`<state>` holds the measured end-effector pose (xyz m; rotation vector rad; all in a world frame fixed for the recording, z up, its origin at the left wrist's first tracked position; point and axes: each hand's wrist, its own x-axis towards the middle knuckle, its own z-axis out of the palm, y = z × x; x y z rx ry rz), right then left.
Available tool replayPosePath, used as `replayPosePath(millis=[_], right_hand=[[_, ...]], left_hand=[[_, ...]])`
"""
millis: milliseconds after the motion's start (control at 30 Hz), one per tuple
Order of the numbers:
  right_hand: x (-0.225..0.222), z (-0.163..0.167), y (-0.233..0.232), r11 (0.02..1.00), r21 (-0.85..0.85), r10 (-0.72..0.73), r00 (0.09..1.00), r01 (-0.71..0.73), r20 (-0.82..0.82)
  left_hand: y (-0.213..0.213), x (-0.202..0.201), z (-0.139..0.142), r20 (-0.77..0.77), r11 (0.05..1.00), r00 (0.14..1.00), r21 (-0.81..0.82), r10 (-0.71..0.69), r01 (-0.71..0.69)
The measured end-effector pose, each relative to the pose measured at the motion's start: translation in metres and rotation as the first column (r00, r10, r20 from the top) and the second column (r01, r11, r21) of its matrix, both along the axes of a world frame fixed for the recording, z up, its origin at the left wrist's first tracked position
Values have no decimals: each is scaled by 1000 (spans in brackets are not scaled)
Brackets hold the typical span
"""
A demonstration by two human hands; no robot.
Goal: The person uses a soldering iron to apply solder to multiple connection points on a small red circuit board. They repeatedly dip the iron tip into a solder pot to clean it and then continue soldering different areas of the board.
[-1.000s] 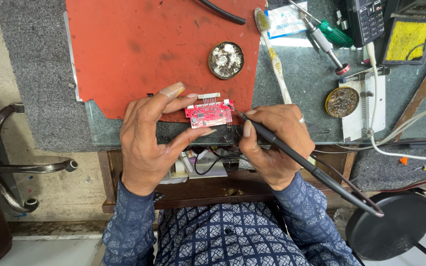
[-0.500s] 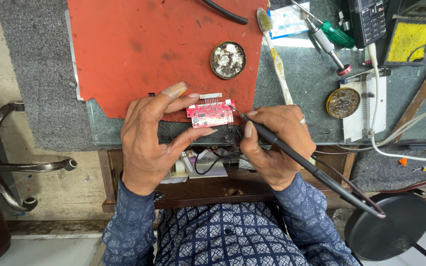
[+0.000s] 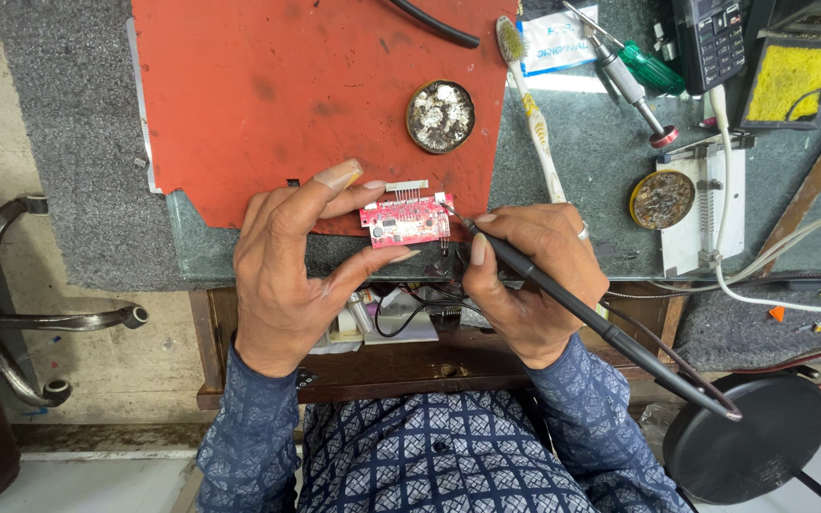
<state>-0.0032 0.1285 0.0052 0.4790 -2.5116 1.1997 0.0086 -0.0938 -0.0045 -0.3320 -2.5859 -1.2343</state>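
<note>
I see my left hand (image 3: 287,261) pinching a small red circuit board (image 3: 405,221) between thumb and fingers, at the near edge of the red mat (image 3: 277,95). My right hand (image 3: 534,275) is closed around a black soldering iron (image 3: 601,328); its tip sits at the board's right edge.

Surroundings:
1. A round tin of grey residue (image 3: 440,116) lies on the mat, beyond the board.
2. A toothbrush (image 3: 532,114) lies just right of the mat.
3. A blue-and-white packet (image 3: 555,43) sits at the top, partly under a green-handled screwdriver (image 3: 634,71).
4. A yellow sponge in a black tray (image 3: 791,84) sits at the far right.
5. A second round tin (image 3: 662,199) rests on a white holder.
</note>
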Motion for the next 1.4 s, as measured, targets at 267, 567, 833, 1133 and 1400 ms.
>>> replayPosePath(millis=[267, 567, 833, 1133, 1400], right_hand=[[0, 0, 0, 1000, -4, -4, 1000, 4, 3], [1, 1, -4, 1000, -7, -2, 1000, 2, 3], [0, 0, -5, 1000, -6, 3, 1000, -3, -9], [1, 0, -7, 1000, 1, 5, 1000, -5, -12], [3, -1, -11, 1000, -1, 1, 1000, -1, -3]], left_hand=[[0, -1, 1, -7, 1000, 1000, 1, -5, 5], [-4, 1, 1, -3, 1000, 1000, 7, -7, 7], [-3, 0, 0, -2, 1000, 1000, 6, -3, 3], [-6, 1, 0, -10, 1000, 1000, 6, -11, 11], [-10, 4, 0, -14, 1000, 1000, 2, -6, 6]])
